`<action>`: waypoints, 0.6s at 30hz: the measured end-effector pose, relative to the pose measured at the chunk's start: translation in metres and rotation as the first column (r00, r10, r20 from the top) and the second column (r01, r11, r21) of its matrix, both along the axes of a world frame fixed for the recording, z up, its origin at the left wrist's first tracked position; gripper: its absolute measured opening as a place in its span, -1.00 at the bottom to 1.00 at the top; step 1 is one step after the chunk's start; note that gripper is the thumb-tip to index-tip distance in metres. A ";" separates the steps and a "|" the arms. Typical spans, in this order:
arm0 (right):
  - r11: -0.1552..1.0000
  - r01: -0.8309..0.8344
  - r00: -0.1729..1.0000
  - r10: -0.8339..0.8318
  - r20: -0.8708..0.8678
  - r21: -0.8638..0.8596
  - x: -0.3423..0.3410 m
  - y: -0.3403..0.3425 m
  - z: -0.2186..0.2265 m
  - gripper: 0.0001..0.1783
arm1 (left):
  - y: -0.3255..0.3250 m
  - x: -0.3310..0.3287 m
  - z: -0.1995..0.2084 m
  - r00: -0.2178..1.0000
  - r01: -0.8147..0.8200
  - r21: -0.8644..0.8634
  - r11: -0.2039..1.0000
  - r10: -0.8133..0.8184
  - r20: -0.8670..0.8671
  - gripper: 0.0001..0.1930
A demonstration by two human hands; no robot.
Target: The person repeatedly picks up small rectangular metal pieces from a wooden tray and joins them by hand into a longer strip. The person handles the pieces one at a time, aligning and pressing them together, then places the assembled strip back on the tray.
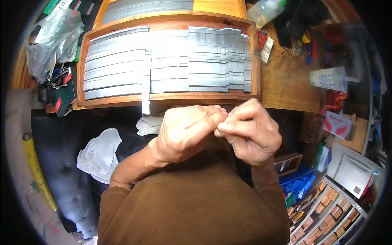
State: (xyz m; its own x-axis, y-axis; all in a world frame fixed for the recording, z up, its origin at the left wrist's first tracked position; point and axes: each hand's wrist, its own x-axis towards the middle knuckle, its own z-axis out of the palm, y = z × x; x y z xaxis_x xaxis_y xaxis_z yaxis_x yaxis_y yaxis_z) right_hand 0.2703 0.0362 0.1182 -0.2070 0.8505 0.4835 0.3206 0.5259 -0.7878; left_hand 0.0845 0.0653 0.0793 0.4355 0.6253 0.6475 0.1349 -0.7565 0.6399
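Note:
My left hand (183, 127) and my right hand (254, 132) come together in front of my chest, close to the near edge of a wooden tray (179, 98). The fingers of both hands are closed, with the fingertips meeting. Something tiny and pale may be pinched there, but it is too small and too covered to name. Rows of flat grey metal strips (116, 67) overlap one another in the tray. One narrow strip (145, 104) sticks out over the tray's near rim.
A clear plastic bag (61, 45) lies at far left, above red-and-green boxes (65, 96). White cloth or plastic (100, 155) rests on a black padded seat (65, 163). To the right are a drink cup (328, 79), a squeeze bottle (265, 13) and a rack of copper-coloured pieces (330, 216).

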 end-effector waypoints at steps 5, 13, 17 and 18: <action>0.999 0.038 0.999 -0.039 -0.008 -0.034 -0.003 0.009 -0.005 -0.75 | 0.005 -0.002 0.004 0.999 0.033 -0.209 0.977 -0.029 0.019 -0.65; 0.804 -0.064 0.956 -0.121 -0.268 -0.591 -0.015 -0.021 -0.038 -0.86 | -0.026 -0.025 -0.012 0.965 0.234 -0.893 0.383 -0.200 0.167 -0.85; 0.350 -0.405 0.783 -0.344 -0.518 -0.845 -0.022 -0.027 -0.107 -0.82 | -0.021 -0.033 -0.051 0.971 0.217 -0.956 -0.198 -0.059 0.233 -0.83; 0.390 -0.395 0.766 -0.361 -0.533 -0.832 -0.025 -0.024 -0.114 -0.82 | -0.014 -0.035 -0.056 0.971 0.227 -0.954 -0.197 -0.031 0.237 -0.82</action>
State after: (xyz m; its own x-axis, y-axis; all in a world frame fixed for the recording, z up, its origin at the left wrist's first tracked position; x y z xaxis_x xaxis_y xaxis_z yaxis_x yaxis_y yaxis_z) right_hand 0.2451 0.0123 0.0039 -0.2487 0.8163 -0.5214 -0.3624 -0.5776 -0.7314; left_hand 0.0496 0.0508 0.0234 0.6141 0.4981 -0.6122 0.0081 0.7716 0.6360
